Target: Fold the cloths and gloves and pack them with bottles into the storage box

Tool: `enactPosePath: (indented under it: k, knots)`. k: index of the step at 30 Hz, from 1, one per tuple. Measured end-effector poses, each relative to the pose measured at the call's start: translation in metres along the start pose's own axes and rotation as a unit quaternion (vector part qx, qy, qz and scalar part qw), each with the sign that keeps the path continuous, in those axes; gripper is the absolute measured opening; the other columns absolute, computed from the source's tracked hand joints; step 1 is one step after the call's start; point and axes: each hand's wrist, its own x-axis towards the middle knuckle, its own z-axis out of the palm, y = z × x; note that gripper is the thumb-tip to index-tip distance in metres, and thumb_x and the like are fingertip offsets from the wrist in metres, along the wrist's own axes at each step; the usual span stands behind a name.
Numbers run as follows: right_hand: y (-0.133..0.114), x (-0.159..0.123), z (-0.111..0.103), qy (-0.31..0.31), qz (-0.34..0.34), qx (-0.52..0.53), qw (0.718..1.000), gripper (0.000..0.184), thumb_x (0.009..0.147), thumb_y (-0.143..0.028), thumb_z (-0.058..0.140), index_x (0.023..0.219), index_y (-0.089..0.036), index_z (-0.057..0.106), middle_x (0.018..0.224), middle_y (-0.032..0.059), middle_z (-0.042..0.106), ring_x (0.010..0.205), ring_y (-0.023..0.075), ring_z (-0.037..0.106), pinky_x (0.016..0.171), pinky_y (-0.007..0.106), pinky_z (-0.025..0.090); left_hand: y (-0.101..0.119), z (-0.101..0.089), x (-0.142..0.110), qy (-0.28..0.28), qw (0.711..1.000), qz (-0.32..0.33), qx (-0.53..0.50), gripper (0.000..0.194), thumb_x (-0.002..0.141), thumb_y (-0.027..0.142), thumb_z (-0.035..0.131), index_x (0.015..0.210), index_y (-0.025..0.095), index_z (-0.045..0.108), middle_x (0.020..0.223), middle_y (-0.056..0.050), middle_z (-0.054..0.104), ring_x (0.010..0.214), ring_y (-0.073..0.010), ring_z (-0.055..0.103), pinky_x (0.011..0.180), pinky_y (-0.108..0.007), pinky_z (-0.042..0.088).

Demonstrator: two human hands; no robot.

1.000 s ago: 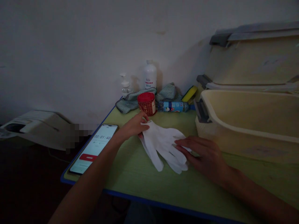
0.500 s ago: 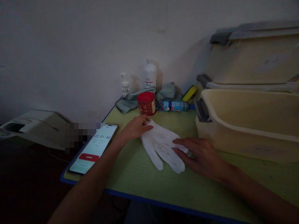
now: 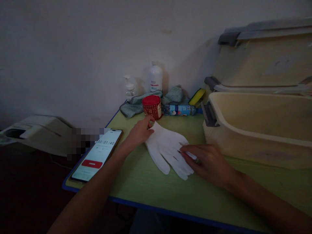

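A white glove [image 3: 165,143] lies on the green tabletop [image 3: 146,185], its fingers pointing toward the near right. At the glove's far-left cuff end, my left hand [image 3: 141,131] is closed on the edge between thumb and fingers. My right hand [image 3: 207,161] pinches the glove near its fingers with thumb and forefinger, partly covering one of them. Just beyond my left hand stands a red patterned roll or tin [image 3: 151,105].
A lit phone [image 3: 97,156] showing a timer lies at left. An open cream storage box [image 3: 253,146] stands at right. Along the wall are a grey-green cloth [image 3: 133,109], a blue-labelled bottle [image 3: 180,110], a yellow sponge [image 3: 197,96], a white bottle [image 3: 155,78] and a pump bottle [image 3: 129,87].
My right thumb and forefinger have come closer together on the glove, and the glove's folds there have shifted. My left hand stays at the cuff.
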Motion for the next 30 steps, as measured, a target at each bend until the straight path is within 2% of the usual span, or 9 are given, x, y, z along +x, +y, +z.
enactPosePath:
  k: [4, 7, 10, 15, 18, 22, 24, 27, 30]
  knots:
    - [-0.001, 0.001, 0.0, -0.046, 0.035, 0.016, 0.998, 0.02, 0.084, -0.016, 0.048, 0.081, -0.019, 0.067, 0.072, 0.0028, 0.072, 0.055, 0.0135, 0.065, 0.054, 0.022, 0.044, 0.0, 0.001, -0.002, -0.006, 0.999, 0.002, 0.05, 0.037, 0.072, 0.008, 0.056, 0.107, 0.017, 0.051, 0.086, -0.005, 0.063, 0.081, -0.0204, 0.061, 0.07, -0.031, 0.045]
    - [-0.003, 0.002, -0.003, -0.06, 0.064, 0.048, 0.995, 0.02, 0.084, -0.02, 0.049, 0.092, -0.018, 0.066, 0.07, 0.0033, 0.071, 0.05, 0.0134, 0.062, 0.053, 0.024, 0.043, -0.001, 0.001, -0.002, -0.018, 0.997, -0.003, 0.073, 0.041, 0.072, 0.01, 0.059, 0.111, 0.016, 0.05, 0.089, -0.006, 0.064, 0.083, -0.0217, 0.062, 0.073, -0.033, 0.046]
    - [-0.006, 0.003, -0.006, -0.103, 0.1, 0.082, 0.986, 0.027, 0.08, -0.023, 0.055, 0.105, -0.017, 0.062, 0.059, 0.0007, 0.067, 0.046, 0.0142, 0.059, 0.05, 0.025, 0.04, -0.003, 0.001, -0.001, -0.025, 0.997, -0.008, 0.076, 0.041, 0.072, 0.01, 0.06, 0.111, 0.017, 0.05, 0.092, -0.006, 0.065, 0.085, -0.0217, 0.062, 0.074, -0.033, 0.047]
    - [-0.009, 0.005, -0.007, -0.188, 0.184, 0.182, 0.947, 0.041, 0.074, -0.02, 0.061, 0.114, -0.017, 0.055, 0.056, -0.0039, 0.058, 0.046, 0.0116, 0.052, 0.046, 0.021, 0.037, -0.004, 0.002, 0.0, -0.025, 0.997, -0.007, 0.073, 0.039, 0.072, 0.009, 0.059, 0.109, 0.017, 0.052, 0.092, -0.006, 0.065, 0.085, -0.021, 0.063, 0.076, -0.033, 0.047]
    - [-0.009, 0.007, -0.007, -0.187, 0.223, 0.252, 0.923, 0.039, 0.071, -0.015, 0.06, 0.11, -0.017, 0.054, 0.06, -0.0051, 0.053, 0.047, 0.0092, 0.048, 0.044, 0.019, 0.035, -0.004, 0.002, 0.0, -0.022, 0.997, 0.001, 0.072, 0.038, 0.072, 0.01, 0.059, 0.108, 0.016, 0.053, 0.091, -0.006, 0.065, 0.085, -0.021, 0.062, 0.077, -0.033, 0.047]
    - [-0.011, 0.01, -0.007, -0.172, 0.247, 0.344, 0.889, 0.03, 0.071, -0.011, 0.055, 0.101, -0.017, 0.053, 0.053, -0.0092, 0.038, 0.045, 0.0073, 0.038, 0.04, 0.017, 0.028, -0.005, 0.001, 0.0, -0.021, 0.997, 0.015, 0.069, 0.037, 0.072, 0.011, 0.058, 0.108, 0.015, 0.053, 0.09, -0.007, 0.065, 0.083, -0.022, 0.062, 0.075, -0.035, 0.047]
    - [-0.012, 0.009, -0.006, -0.17, 0.239, 0.337, 0.895, 0.029, 0.072, -0.011, 0.055, 0.099, -0.018, 0.053, 0.052, -0.0096, 0.036, 0.044, 0.0072, 0.037, 0.039, 0.016, 0.027, -0.005, 0.0, 0.0, -0.021, 0.997, 0.017, 0.073, 0.036, 0.072, 0.012, 0.059, 0.107, 0.015, 0.054, 0.089, -0.007, 0.065, 0.082, -0.0219, 0.062, 0.074, -0.035, 0.047]
    - [-0.01, 0.007, -0.006, -0.177, 0.221, 0.267, 0.921, 0.03, 0.071, -0.012, 0.056, 0.101, -0.017, 0.055, 0.055, -0.0071, 0.047, 0.045, 0.0077, 0.042, 0.042, 0.017, 0.031, -0.005, 0.0, -0.001, -0.027, 0.996, 0.012, 0.084, 0.037, 0.071, 0.013, 0.059, 0.107, 0.015, 0.054, 0.087, -0.006, 0.065, 0.082, -0.022, 0.062, 0.073, -0.034, 0.047]
    - [-0.009, 0.004, -0.007, -0.196, 0.206, 0.221, 0.933, 0.03, 0.073, -0.014, 0.056, 0.103, -0.017, 0.057, 0.061, -0.0035, 0.056, 0.047, 0.0091, 0.048, 0.046, 0.019, 0.035, -0.005, 0.0, -0.002, -0.032, 0.995, 0.001, 0.094, 0.038, 0.071, 0.015, 0.06, 0.108, 0.015, 0.054, 0.086, -0.006, 0.064, 0.08, -0.0222, 0.062, 0.071, -0.034, 0.047]
